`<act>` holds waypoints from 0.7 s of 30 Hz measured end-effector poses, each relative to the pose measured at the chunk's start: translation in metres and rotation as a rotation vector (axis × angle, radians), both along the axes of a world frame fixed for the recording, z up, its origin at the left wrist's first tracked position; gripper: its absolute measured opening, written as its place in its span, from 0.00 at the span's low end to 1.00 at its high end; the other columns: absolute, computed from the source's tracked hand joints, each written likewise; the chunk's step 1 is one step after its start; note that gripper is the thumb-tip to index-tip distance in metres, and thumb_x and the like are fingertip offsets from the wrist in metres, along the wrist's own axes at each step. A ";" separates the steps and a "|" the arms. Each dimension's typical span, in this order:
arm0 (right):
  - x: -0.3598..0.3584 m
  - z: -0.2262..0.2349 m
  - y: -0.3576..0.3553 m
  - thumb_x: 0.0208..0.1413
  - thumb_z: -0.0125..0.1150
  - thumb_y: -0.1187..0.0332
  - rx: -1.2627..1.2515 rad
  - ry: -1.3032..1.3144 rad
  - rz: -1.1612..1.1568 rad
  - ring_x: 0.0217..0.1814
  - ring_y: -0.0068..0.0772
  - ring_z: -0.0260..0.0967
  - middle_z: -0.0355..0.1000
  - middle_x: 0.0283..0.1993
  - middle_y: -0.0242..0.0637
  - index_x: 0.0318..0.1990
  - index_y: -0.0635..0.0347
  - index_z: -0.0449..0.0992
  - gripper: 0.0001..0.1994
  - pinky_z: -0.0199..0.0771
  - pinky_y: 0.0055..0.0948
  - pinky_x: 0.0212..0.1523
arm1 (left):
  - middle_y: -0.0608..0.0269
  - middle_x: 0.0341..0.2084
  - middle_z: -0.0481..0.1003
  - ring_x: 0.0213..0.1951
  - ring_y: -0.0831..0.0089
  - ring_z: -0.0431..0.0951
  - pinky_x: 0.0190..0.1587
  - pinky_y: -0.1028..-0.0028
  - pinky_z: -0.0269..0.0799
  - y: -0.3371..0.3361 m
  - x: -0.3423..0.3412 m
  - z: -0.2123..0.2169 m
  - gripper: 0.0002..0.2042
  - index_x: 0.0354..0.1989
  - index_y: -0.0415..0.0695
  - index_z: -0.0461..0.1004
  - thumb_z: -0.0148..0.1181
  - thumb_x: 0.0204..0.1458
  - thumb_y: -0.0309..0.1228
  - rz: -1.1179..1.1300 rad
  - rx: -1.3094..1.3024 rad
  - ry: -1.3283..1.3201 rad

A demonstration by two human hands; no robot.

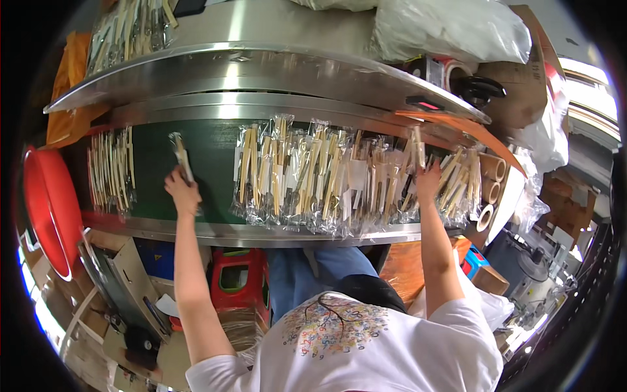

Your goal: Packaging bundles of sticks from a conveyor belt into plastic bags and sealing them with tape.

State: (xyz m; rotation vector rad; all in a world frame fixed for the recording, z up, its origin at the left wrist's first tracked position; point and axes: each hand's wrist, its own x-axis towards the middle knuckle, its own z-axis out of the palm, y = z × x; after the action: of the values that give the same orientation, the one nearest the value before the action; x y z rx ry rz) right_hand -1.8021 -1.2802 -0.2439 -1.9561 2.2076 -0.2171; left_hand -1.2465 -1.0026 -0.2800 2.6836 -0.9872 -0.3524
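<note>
Over the green belt (pixel 219 157), my left hand (pixel 182 192) has its fingers closed around a clear-wrapped cutlery packet (pixel 180 151), held upright with pale sticks inside. My right hand (pixel 428 181) is at the right end of a long row of similar wrapped packets (pixel 317 173). Its fingers close on one packet (pixel 418 145) that sticks up past the fingertips. The row's packets overlap side by side, showing pale sticks, white slips and shiny film. Left of my left hand lies a smaller, neater group of packets (pixel 111 170).
A metal rail (pixel 287 232) edges the belt on my side; a raised metal shelf (pixel 261 72) runs along its far side. A red basin (pixel 52 209) stands at the left. Cardboard tubes (pixel 493 168) and an orange strip (pixel 470 127) are at the right. Below is a red stool (pixel 240 264).
</note>
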 end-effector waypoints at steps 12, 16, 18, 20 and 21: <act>-0.009 -0.025 0.023 0.50 0.56 0.52 0.169 -0.285 -0.171 0.47 0.44 0.67 0.70 0.44 0.51 0.51 0.67 0.63 0.29 0.64 0.31 0.48 | 0.37 0.48 0.59 0.50 0.46 0.59 0.54 0.58 0.56 -0.081 -0.191 0.068 0.45 0.58 0.31 0.49 0.61 0.39 0.51 -0.043 0.124 0.443; 0.046 -0.014 0.067 0.42 0.64 0.60 0.306 -0.690 -0.126 0.49 0.38 0.67 0.70 0.45 0.49 0.54 0.65 0.61 0.32 0.65 0.32 0.48 | 0.35 0.52 0.55 0.55 0.47 0.55 0.58 0.60 0.52 -0.101 -0.257 0.062 0.54 0.59 0.28 0.44 0.66 0.30 0.54 -0.064 0.107 0.637; 0.067 -0.001 0.083 0.40 0.65 0.62 0.355 -0.769 -0.015 0.49 0.33 0.67 0.70 0.45 0.46 0.54 0.65 0.60 0.33 0.65 0.29 0.49 | 0.42 0.48 0.60 0.51 0.52 0.61 0.53 0.62 0.58 -0.105 -0.279 0.057 0.52 0.58 0.29 0.45 0.66 0.32 0.54 -0.175 0.007 0.623; 0.052 0.001 0.098 0.41 0.65 0.63 0.541 -0.730 -0.093 0.51 0.30 0.64 0.68 0.48 0.42 0.55 0.64 0.60 0.32 0.63 0.27 0.50 | 0.46 0.48 0.62 0.51 0.57 0.63 0.53 0.64 0.59 -0.093 -0.281 0.054 0.49 0.58 0.31 0.46 0.67 0.35 0.50 -0.072 -0.044 0.984; 0.047 0.004 0.108 0.43 0.64 0.63 0.640 -0.879 -0.175 0.51 0.30 0.64 0.67 0.49 0.40 0.55 0.63 0.60 0.31 0.63 0.27 0.50 | 0.51 0.48 0.64 0.51 0.62 0.64 0.52 0.66 0.60 -0.081 -0.279 0.052 0.46 0.59 0.33 0.47 0.67 0.37 0.46 0.046 -0.098 1.335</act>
State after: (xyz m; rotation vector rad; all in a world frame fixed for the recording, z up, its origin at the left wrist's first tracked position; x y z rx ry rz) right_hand -1.7552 -1.1720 -0.2396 -1.0299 1.5689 -0.2776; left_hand -1.5252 -1.0833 -0.2278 1.6796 -0.4431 -1.6745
